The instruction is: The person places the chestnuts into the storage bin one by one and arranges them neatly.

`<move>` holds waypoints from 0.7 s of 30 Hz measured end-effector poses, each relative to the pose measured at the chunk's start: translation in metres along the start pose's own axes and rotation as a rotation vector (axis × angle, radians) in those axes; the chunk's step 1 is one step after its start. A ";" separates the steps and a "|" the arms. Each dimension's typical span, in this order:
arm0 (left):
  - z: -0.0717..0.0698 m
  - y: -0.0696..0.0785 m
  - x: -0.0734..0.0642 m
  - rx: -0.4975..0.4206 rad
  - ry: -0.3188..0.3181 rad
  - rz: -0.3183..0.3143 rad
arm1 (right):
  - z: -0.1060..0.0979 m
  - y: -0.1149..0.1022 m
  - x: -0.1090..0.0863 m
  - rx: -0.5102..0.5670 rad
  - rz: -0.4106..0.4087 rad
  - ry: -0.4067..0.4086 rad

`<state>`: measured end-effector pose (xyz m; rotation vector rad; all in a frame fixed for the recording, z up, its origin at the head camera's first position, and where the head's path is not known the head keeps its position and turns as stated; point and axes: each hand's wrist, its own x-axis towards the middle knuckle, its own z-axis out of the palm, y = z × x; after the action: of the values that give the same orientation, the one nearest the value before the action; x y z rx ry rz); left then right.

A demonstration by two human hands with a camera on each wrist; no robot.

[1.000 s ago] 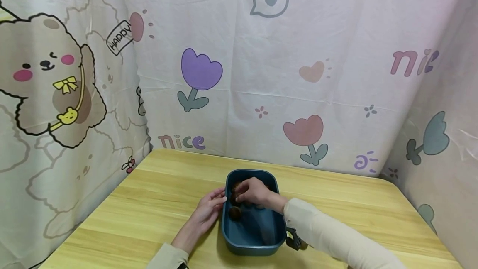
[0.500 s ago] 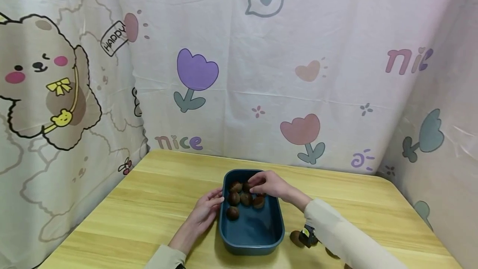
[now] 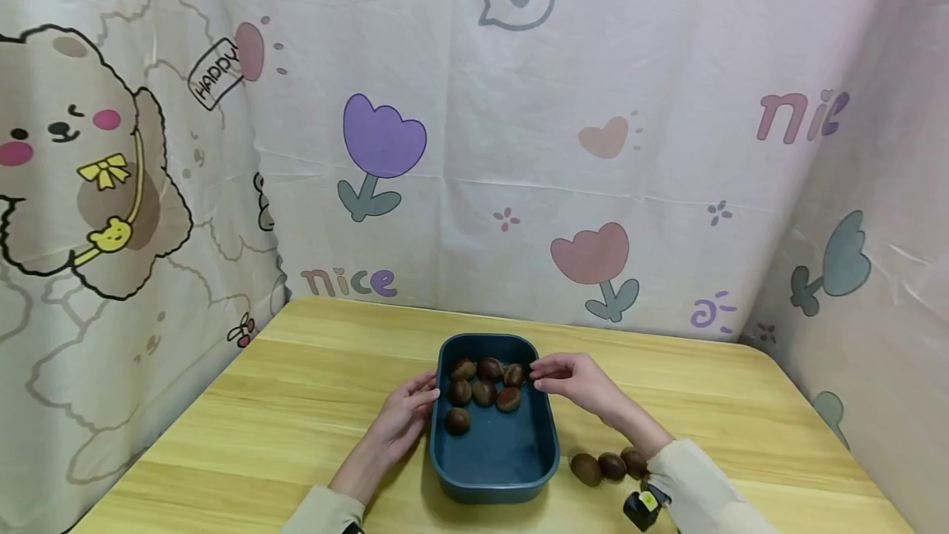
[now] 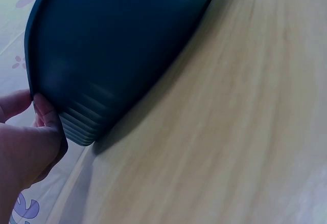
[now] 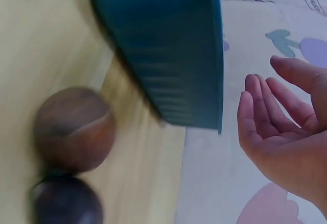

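A dark blue rectangular box stands on the table, with several brown chestnuts grouped at its far end. One chestnut sits nearer along the left wall. My left hand rests against the box's left side; in the left wrist view its thumb and fingertips touch the outer wall near the rim. My right hand is over the box's right rim, fingers loosely bent and holding nothing, as the right wrist view also shows.
Right of the box, a short row of chestnuts lies on the wooden table, partly behind the right sleeve. A printed curtain stands behind the table and along both sides.
My right hand has let go of a chestnut at the far end of the box and moved right to its rim, uncovering the chestnuts inside. The left hand keeps its place on the box.
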<state>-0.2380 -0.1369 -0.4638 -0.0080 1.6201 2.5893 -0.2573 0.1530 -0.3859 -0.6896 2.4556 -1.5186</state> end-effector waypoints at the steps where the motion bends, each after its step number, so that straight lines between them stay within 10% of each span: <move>1: 0.000 0.000 0.000 0.004 -0.001 0.000 | -0.002 0.002 -0.003 0.003 0.008 0.009; 21: 0.000 0.001 0.000 0.011 0.000 -0.012 | -0.063 0.078 -0.063 -0.042 0.108 0.027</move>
<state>-0.2384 -0.1369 -0.4630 -0.0169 1.6291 2.5711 -0.2488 0.2625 -0.4314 -0.5374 2.5065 -1.4502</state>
